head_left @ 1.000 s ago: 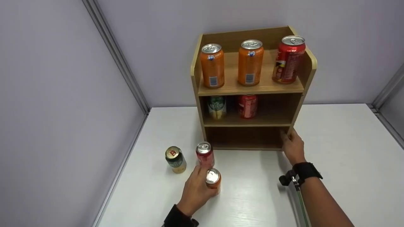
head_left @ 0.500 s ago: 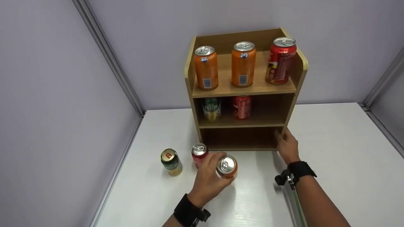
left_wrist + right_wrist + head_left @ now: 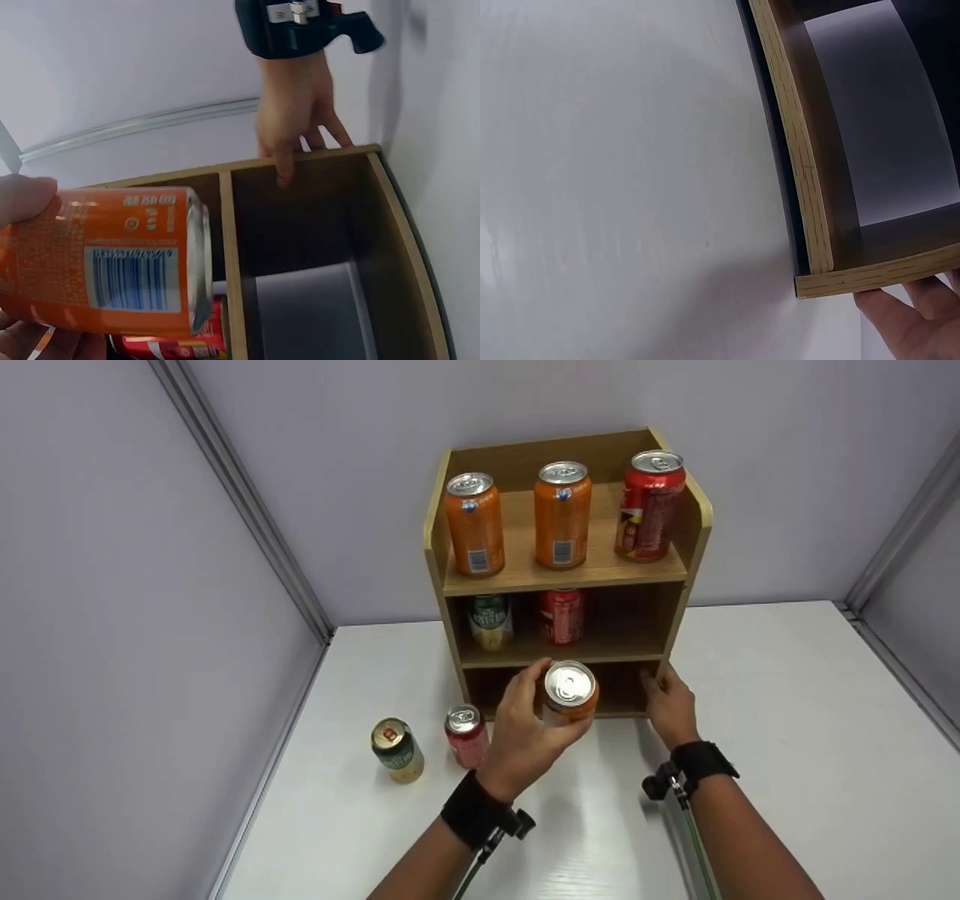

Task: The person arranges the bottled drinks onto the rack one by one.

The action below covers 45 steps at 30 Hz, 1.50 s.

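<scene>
My left hand [image 3: 521,739] grips an orange soda can [image 3: 571,699], holding it upright off the table in front of the small wooden shelf's [image 3: 570,583] bottom compartment. The can's barcode side faces the left wrist camera, and part of my left thumb shows there on the can [image 3: 135,259]. At the shelf's lower right, my right hand [image 3: 673,711] pinches the side panel, thumb inside and fingers outside. In the right wrist view only some fingers [image 3: 900,322] appear beneath the panel edge [image 3: 877,276].
Two orange cans [image 3: 475,529] [image 3: 562,517] and a red can [image 3: 651,510] stand on top. The middle level holds a green can [image 3: 491,624] and a red one [image 3: 562,617]. A green-gold can [image 3: 399,754] and a pink-red can [image 3: 467,741] stand on the white table [image 3: 337,825].
My left hand has lifted the orange can from the table and carried it up and right toward the bottom compartment. The right hand keeps its hold on the shelf; the head view has shifted slightly.
</scene>
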Available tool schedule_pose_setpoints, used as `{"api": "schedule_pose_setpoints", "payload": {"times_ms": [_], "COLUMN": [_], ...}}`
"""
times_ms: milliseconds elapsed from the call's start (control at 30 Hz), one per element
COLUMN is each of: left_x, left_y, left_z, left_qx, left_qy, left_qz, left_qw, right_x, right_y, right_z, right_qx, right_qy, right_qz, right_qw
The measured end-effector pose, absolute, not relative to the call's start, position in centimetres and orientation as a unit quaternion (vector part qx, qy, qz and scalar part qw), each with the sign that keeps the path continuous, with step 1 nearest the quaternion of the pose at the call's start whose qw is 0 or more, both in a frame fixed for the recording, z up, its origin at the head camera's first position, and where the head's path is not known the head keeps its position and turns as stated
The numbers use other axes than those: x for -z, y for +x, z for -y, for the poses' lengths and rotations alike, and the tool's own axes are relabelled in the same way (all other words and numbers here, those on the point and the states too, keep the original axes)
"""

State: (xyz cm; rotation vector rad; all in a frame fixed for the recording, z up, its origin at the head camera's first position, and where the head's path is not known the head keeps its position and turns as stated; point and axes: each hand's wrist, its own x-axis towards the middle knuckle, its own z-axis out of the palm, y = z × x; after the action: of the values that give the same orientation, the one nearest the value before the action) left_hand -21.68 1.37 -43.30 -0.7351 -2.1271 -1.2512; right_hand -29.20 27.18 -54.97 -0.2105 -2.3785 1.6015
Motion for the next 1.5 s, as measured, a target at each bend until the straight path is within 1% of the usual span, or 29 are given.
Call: {"api": "schedule_pose_setpoints", "payload": {"times_ms": [267, 567, 833, 1000, 1167, 1500], "left_x": [42.1, 42.0, 41.9, 41.6, 41.3, 40.9], "left_y": [-24.4, -26.8, -28.3, -29.2, -30.2, -31.5], "left_z": [-3.8, -6.8, -9.3, -10.2, -10.6, -12.4], "left_qx": [0.478, 0.485, 0.516, 0.513, 0.500, 0.469], "left_qy": [-0.295, -0.278, -0.255, -0.247, -0.227, -0.190], "left_qz": [0.769, 0.773, 0.774, 0.785, 0.803, 0.833], "left_qw": [0.307, 0.301, 0.264, 0.246, 0.233, 0.222], "right_x": [55.0, 55.1, 55.2, 55.1, 55.1, 54.9], "right_y": [-29.5, -29.4, -29.5, -29.5, -29.6, -29.4], "right_z": [-27.1, -27.2, -27.3, -27.1, -27.1, -27.1], "right_qx": [-0.534, -0.527, -0.524, -0.525, -0.526, -0.537], "right_qy": [-0.075, -0.083, -0.081, -0.087, -0.087, -0.088], "right_qz": [0.829, 0.834, 0.834, 0.834, 0.835, 0.828], "right_qw": [0.146, 0.143, 0.152, 0.145, 0.139, 0.132]}}
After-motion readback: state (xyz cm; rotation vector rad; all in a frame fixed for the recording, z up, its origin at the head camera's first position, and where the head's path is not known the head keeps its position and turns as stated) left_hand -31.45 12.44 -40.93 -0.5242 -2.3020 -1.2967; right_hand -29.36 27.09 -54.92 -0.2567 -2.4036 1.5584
